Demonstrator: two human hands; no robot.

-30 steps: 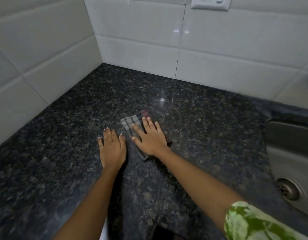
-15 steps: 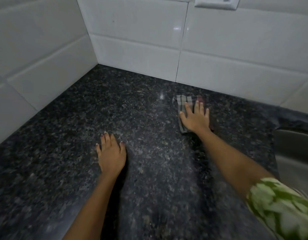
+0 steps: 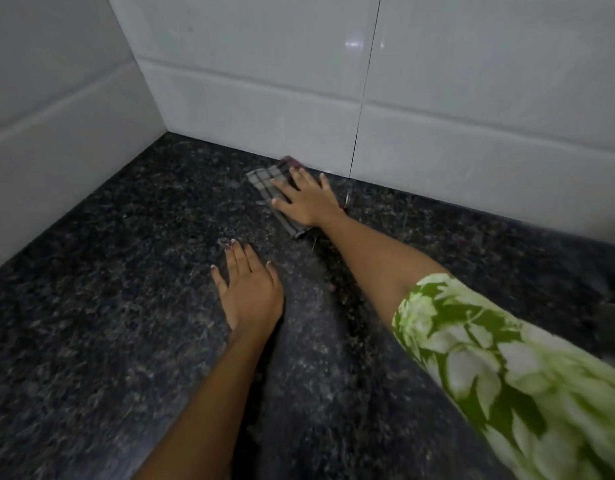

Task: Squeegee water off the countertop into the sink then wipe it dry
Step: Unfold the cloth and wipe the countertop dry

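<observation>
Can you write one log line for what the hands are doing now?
step: wiping | right hand flat on cloth by wall | left hand flat on countertop

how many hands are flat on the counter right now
2. The left hand lies palm down on the bare countertop, nearer the camera. The right hand presses the checked cloth close to the tiled back wall.

Cloth (image 3: 268,181) on countertop (image 3: 108,306) against back wall (right hand (image 3: 304,200) atop); left hand (image 3: 250,292) nearer.

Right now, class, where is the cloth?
In the head view, the cloth lies flat under the right hand on the countertop, close to the back wall tiles.
</observation>
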